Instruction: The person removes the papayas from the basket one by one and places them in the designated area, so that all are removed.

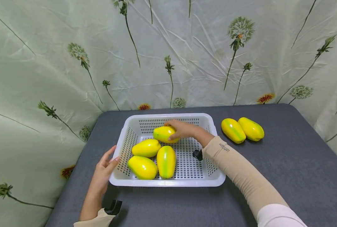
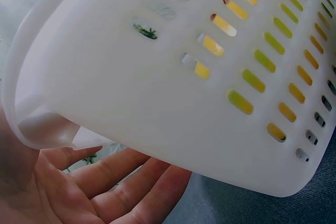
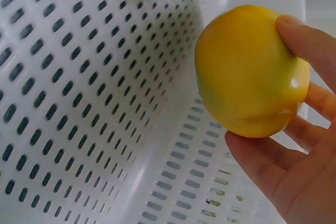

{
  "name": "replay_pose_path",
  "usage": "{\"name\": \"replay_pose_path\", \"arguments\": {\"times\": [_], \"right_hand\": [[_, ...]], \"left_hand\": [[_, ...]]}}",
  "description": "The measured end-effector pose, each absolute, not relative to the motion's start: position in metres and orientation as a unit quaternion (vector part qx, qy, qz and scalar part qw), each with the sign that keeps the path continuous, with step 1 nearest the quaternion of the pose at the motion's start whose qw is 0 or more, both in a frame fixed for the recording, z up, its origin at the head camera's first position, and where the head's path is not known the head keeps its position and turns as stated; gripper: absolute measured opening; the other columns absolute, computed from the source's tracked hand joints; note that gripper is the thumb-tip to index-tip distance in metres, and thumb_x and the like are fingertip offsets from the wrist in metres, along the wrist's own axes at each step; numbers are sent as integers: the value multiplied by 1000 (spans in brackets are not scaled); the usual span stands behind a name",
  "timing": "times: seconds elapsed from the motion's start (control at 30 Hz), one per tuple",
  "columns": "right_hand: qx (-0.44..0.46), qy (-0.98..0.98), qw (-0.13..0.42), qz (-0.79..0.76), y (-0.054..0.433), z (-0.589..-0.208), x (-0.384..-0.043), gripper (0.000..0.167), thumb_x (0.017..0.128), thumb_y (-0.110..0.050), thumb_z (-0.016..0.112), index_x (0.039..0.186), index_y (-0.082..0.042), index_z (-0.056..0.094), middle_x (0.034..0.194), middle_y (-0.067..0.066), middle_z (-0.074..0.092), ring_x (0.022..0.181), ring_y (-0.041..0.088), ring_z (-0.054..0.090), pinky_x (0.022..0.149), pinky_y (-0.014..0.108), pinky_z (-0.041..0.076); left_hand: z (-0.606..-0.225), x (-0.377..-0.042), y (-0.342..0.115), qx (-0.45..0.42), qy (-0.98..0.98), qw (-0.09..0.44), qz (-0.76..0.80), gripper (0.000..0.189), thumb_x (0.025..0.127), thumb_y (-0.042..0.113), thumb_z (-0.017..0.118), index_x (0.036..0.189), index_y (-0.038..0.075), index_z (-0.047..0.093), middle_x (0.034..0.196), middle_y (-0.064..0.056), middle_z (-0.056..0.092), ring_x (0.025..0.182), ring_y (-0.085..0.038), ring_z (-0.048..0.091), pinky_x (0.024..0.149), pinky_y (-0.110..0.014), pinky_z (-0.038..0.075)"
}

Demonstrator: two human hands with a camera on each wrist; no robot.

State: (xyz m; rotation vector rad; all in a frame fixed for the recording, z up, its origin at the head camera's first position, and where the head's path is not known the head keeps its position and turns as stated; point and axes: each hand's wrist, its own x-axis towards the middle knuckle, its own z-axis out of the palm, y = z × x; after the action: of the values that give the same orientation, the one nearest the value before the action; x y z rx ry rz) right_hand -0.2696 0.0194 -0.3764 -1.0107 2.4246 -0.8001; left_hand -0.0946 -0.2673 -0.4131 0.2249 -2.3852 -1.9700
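1. My right grip (image 1: 182, 128) is curled around one yellow fruit (image 1: 162, 135), thumb on one side and fingers on the other, spread only as wide as the fruit itself.
2. This held fruit is inside the white basket (image 1: 168, 183), near its back edge and about midway along; whether it touches the basket's floor, I cannot tell.
3. I judge the hold runs around the body because the skin looks smooth and shiny, and pressure from both sides should keep it from slipping.
4. My left grip (image 1: 101, 173) is at the basket's left edge, thumb by the rim, fingers loosely extended outside the wall. It has no fruit; probably it steadies the basket, though how firmly it presses doesn't show.
5. Three loose fruits lie in the basket's left half: a middle fruit (image 1: 145, 148), a corner fruit (image 1: 142, 167) by the front left corner, and a lengthwise fruit (image 1: 166, 162) pointing at the front edge. Lying so close, they likely check each other's rolling.
6. Outside, a near fruit (image 1: 232, 130) and a far fruit (image 1: 251, 129) lie side by side towards the back right corner of the desk (image 1: 287, 164).
7. The basket's right wall and my sleeve (image 1: 239, 173) come between my right grip and that pair; flowered cloth (image 1: 197, 78) hangs beyond the desk's back edge.
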Motion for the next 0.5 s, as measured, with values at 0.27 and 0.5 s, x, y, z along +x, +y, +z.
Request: {"name": "replay_pose_path", "arguments": {"times": [0.27, 0.5], "right_hand": [[-357, 857, 158, -336, 27, -365, -268, 55, 79, -14, 69, 127, -5, 45, 124, 10, 46, 104, 21, 46, 88, 33, 41], [-342, 856, 114, -371, 36, -358, -268, 58, 79, -18, 71, 129, -7, 44, 128, 10, 42, 109, 22, 44, 89, 35, 41]], "left_hand": [[-413, -95, -267, 74, -771, 21, -632, 55, 92, 26, 52, 141, 16, 28, 127, -25, 44, 84, -13, 61, 60, -43, 53], [-413, -95, -267, 78, -771, 20, -632, 55, 92, 26, 52, 141, 18, 28, 127, -25, 44, 84, -13, 62, 59, -44, 52]]}}
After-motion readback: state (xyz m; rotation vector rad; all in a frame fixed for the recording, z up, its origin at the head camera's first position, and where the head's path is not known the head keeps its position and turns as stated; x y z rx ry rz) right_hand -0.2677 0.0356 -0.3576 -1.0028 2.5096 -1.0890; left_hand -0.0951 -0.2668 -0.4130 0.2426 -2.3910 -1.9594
